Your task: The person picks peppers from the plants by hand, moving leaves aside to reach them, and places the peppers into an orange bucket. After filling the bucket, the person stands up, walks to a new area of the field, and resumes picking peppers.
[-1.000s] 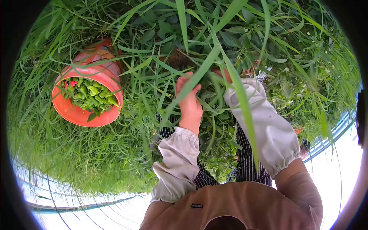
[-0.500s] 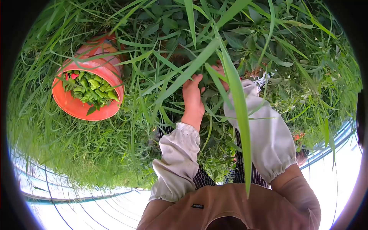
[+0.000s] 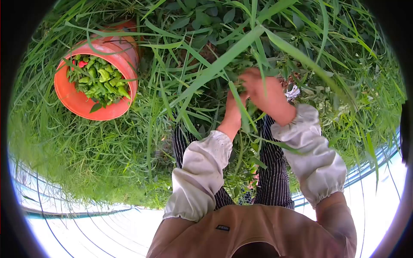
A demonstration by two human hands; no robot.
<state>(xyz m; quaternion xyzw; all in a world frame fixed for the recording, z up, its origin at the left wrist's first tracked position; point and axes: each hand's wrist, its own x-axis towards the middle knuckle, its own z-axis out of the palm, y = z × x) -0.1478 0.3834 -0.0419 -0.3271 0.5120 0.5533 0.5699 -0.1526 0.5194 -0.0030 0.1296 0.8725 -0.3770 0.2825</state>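
The orange bucket (image 3: 69, 94) is the landmark here, and both hands are to its right, well apart from it, among the leaves (image 3: 235, 68). The left hand (image 3: 233, 105) is the nearer one to the bucket; the right hand (image 3: 266, 94) is just beyond it, bent over towards the left fingers, so that the two meet or nearly meet. What the fingers hold, if anything, I cannot tell, because leaves cover the tips and the right hand is blurred. The green peppers (image 3: 103, 79), with a red one among them, lie inside the bucket. Its long axis goes obliquely, from the wide mouth facing the camera to the base in the grass; whether it stands quite upright is not clear. Its rim is mostly uncovered, with bare inner wall on the side away from the hands. Between bucket and left hand there is only grass, but one long blade (image 3: 215, 68) crosses over that space.
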